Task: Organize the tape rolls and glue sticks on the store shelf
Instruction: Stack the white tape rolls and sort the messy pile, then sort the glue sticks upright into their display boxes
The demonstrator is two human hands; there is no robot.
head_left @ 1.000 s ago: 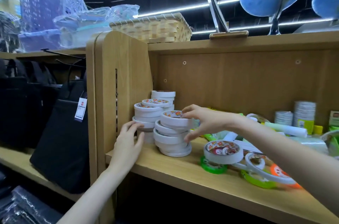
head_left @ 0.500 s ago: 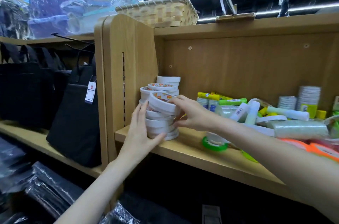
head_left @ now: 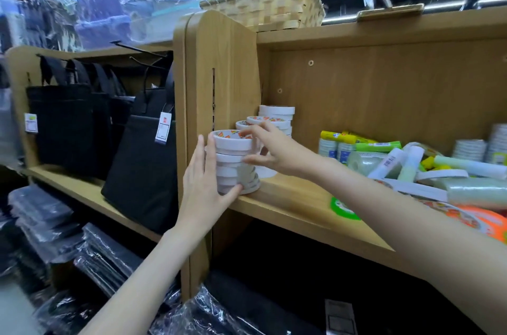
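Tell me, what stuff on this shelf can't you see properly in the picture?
- Front stack of tape rolls, head view: the left hand and right hand cover its sides, so no exact count.
- Back stacks: lower rolls hidden behind the front stack.
- Orange roll: cut off by the right edge.
- Glue sticks: label print too small to read.

Both bare forearms reach in from the bottom of the frame toward its centre. The left hand [head_left: 204, 186] stands upright just left of centre, fingers straight and close together, thumb spread low to the right. The right hand [head_left: 270, 149], entering from the lower right, points left with fingers loosely curved and spread.
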